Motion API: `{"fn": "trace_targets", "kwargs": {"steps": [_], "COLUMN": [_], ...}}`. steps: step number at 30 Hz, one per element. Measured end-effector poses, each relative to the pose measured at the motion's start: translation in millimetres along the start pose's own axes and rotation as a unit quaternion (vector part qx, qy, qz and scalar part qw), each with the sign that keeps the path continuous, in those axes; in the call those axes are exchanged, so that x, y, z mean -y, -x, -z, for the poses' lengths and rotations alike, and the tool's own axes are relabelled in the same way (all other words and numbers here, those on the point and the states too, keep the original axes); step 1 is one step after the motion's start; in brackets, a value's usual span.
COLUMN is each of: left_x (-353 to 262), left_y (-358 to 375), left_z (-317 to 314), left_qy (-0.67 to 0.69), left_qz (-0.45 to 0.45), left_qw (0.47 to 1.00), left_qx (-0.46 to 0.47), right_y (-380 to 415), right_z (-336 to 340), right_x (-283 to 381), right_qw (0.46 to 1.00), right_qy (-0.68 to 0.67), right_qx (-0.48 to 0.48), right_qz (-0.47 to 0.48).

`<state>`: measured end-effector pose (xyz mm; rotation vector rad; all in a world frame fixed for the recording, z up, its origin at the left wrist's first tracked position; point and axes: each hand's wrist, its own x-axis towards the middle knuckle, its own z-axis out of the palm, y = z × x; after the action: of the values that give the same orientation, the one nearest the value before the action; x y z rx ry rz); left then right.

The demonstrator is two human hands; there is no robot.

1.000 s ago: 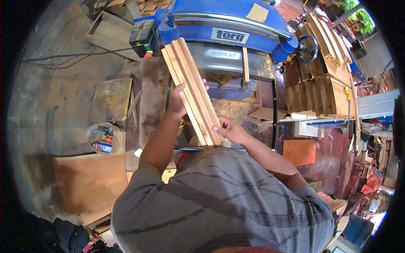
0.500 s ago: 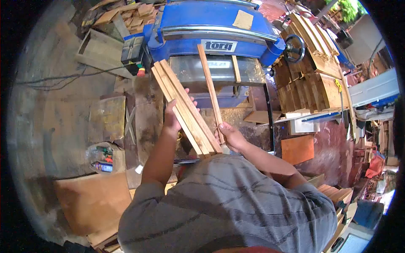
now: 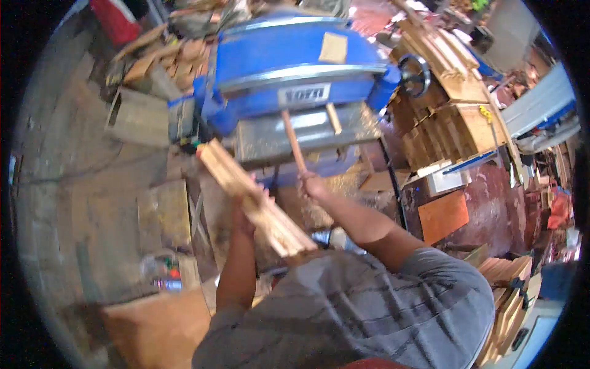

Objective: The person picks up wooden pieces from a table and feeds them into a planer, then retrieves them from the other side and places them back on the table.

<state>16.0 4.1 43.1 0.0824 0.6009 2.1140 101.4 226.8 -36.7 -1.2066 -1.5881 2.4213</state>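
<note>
In the head view my left hand (image 3: 244,212) is closed around a bundle of several long wooden strips (image 3: 273,227), which slants across in front of my body. My right hand (image 3: 312,186) grips the near end of a single narrow wooden strip (image 3: 291,136). That strip's far end meets the front of the blue thickness planer (image 3: 270,52), under its label. Another short length of wooden strip (image 3: 333,119) lies on the planer's metal bed (image 3: 255,140), to the right of the one I hold. Motion blurs both hands somewhat.
A handwheel (image 3: 415,77) juts from the planer's right side. Stacked boards (image 3: 442,135) stand to the right, with a yellow-handled tool (image 3: 485,112) beside them. At left are a wooden box (image 3: 138,117) and a switch box (image 3: 182,120). An orange panel (image 3: 444,216) lies lower right.
My right hand has pushed the single strip forward, so its far end is now at the planer's opening. The bundle stays in my left hand. The camera view has shifted and blurred.
</note>
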Motion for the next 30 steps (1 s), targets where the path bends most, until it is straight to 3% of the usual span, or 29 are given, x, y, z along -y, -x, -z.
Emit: {"fn": "trace_targets", "kwargs": {"steps": [2,3,4,6,10,13,15,16,17,18,20,21,22,24,26,27,30], "left_x": [-3.9,-4.2,-2.4,-0.2,1.2,2.3,4.6,4.4,1.9,2.5,-1.4,-2.6,-2.9,10.7,4.4,4.8,13.2], "left_y": [-5.4,-8.2,-11.5,-14.4,-13.8,-13.1,-4.0,-3.5,-2.6,3.4,14.6,13.0,11.6,-1.9,-0.6,-3.2,-5.9], "left_z": [13.8,20.3,17.4,14.7,-3.4,-2.0,-7.8,-7.7,-2.1,0.6,-12.4,-2.1,-0.1,47.0,7.6,3.6,-7.3], "left_qy": [0.003,-0.002,0.035,0.056,0.025,-0.012,-0.012,-0.007,-0.017,-0.025,-0.034,-0.031,-0.016,-0.131,-0.033,-0.019,0.003], "left_qz": [0.013,0.005,-0.001,0.002,0.045,0.041,0.033,0.031,0.026,0.022,0.014,0.015,0.007,-0.087,-0.022,-0.016,0.011], "left_qw": [0.999,0.999,0.997,0.996,0.997,0.999,0.999,0.999,0.999,0.997,0.999,0.999,0.999,0.987,0.996,0.998,0.999], "left_qx": [0.042,0.039,0.066,0.074,0.053,0.03,0.011,0.006,0.043,0.073,-0.028,-0.023,-0.038,0.009,-0.078,-0.065,-0.039], "right_y": [-24.6,9.2,-5.6,-13.8,-21.6,-36.8,-43.2,-53.5,-79.6,-55.5,-64.5,-38.8,62.9,131.0,171.8,189.2,181.3], "right_z": [-0.6,-16.9,-17.7,-20.2,-26.8,-28.9,-24.2,-11.7,0.6,3.2,22.4,20.7,-1.8,-11.3,-12.1,-17.9,-1.0], "right_x": [8.6,35.3,32.4,32.2,40.8,41.0,41.8,45.1,32.1,43.1,13.4,11.2,51.5,26.1,-2.7,-4.9,-18.0], "right_qw": [0.993,0.986,0.954,0.979,0.967,0.979,0.988,0.971,0.99,0.976,0.975,0.936,0.959,0.945,0.886,0.912,0.952], "right_qy": [0.109,0.143,0.272,0.181,0.206,0.126,0.11,0.225,0.139,0.216,0.221,0.324,0.248,0.215,0.318,0.318,0.256], "right_qx": [-0.002,-0.048,-0.078,-0.075,-0.094,-0.09,-0.076,-0.027,0.032,-0.026,0.011,-0.066,0.019,0.189,0.209,0.135,0.115], "right_qz": [0.051,0.074,0.095,0.055,0.112,0.133,0.081,0.081,-0.012,0.023,0.038,0.119,0.133,0.156,0.264,0.222,0.12]}}
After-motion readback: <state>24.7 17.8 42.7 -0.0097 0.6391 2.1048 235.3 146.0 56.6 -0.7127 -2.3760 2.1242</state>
